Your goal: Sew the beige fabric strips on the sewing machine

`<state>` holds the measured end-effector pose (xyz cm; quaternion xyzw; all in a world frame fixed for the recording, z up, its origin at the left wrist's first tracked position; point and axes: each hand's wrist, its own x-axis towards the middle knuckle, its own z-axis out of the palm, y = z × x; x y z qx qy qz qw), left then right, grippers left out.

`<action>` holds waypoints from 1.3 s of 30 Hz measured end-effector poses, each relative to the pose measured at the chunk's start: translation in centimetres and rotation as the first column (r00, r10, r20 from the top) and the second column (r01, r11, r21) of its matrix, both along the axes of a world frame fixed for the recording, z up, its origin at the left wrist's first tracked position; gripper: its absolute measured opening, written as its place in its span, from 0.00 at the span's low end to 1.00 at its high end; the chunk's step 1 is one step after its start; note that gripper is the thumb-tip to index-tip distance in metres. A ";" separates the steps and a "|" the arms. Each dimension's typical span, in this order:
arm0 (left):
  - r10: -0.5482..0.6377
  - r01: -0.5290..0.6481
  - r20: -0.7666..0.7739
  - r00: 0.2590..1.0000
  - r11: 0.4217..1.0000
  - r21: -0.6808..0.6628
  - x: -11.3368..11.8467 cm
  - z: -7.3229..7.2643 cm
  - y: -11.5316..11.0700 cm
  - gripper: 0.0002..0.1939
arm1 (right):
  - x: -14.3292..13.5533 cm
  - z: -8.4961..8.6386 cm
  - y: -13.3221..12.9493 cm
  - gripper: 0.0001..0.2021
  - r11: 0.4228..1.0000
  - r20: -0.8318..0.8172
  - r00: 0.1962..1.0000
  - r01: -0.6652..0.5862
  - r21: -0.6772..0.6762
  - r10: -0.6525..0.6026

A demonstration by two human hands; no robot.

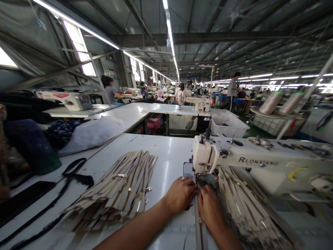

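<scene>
Both hands rest on the white bench (169,152) right in front of the sewing machine (260,156), which stands along the bench's right side with its head toward the middle. The left hand (180,194) lies palm down, fingers (191,189) curled and pressed flat on a narrow beige zipper strip (198,225) that runs from the near edge of the bench up to the needle area. The right hand (211,208) sits just beside it, touching it at the fingertips, its fingers bent and pinching the same strip close under the presser foot (205,178). Whether either hand grips the strip fully or only presses it down cannot be told, as the fingertips hide each other.

To the left of the hands, a fanned pile of beige zippers (117,191) with small metal pulls lies across the middle of the bench. Another heap of zippers (247,208) is spread under and in front of the machine's arm on the right. A black strap (70,177) snakes along the left edge of the bench, near a white plastic bag (91,133) toward the far left corner. Other benches with machines and people at work fill the hall beyond.
</scene>
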<state>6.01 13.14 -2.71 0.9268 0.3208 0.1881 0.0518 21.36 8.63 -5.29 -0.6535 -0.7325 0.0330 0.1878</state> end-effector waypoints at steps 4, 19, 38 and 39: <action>0.001 -0.001 -0.005 1.000 1.000 -0.018 0.0 0.0 0.1 0.09 | 0.0 -0.1 0.1 0.19 0.999 0.030 1.000 -0.005 0.039 0.004; 0.028 -0.028 0.002 1.000 0.997 -0.069 0.0 0.5 -0.2 0.10 | -0.4 -0.3 -0.2 0.19 0.993 0.092 0.996 -0.001 0.118 -0.010; 0.547 -0.523 0.027 0.837 0.812 -0.257 -3.7 6.3 -1.7 0.18 | 0.6 -3.0 0.4 0.18 0.938 -0.196 0.951 -0.173 0.299 0.238; 0.609 -0.584 0.059 0.791 0.780 -0.223 -4.9 7.3 -1.4 0.17 | 0.8 -3.2 0.5 0.18 0.936 -0.188 0.950 -0.186 0.300 0.249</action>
